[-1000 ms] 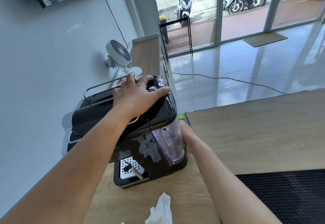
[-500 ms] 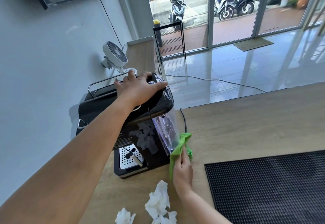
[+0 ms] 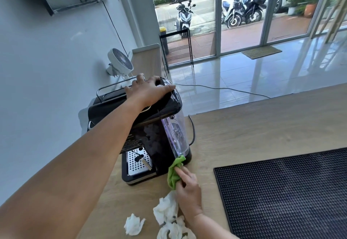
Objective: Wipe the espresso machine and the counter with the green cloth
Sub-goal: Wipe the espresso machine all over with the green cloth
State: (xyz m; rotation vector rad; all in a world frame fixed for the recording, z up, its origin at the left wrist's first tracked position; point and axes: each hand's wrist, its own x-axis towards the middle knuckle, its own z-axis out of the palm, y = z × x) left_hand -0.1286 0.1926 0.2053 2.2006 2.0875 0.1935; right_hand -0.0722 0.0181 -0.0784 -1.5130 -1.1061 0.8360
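A black espresso machine with a clear water tank on its right side stands on the wooden counter. My left hand lies flat on the machine's top, fingers spread, pressing down. My right hand grips the bunched green cloth and holds it against the machine's lower right corner, just under the tank.
Several crumpled white tissues lie on the counter in front of the machine. A black rubber mat covers the counter at right. The machine's black cord runs behind the tank. A white fan stands at the wall.
My right hand drew the green cloth from behind the tank forward and down along the machine's right side to its lower front corner. My left hand stayed on top.
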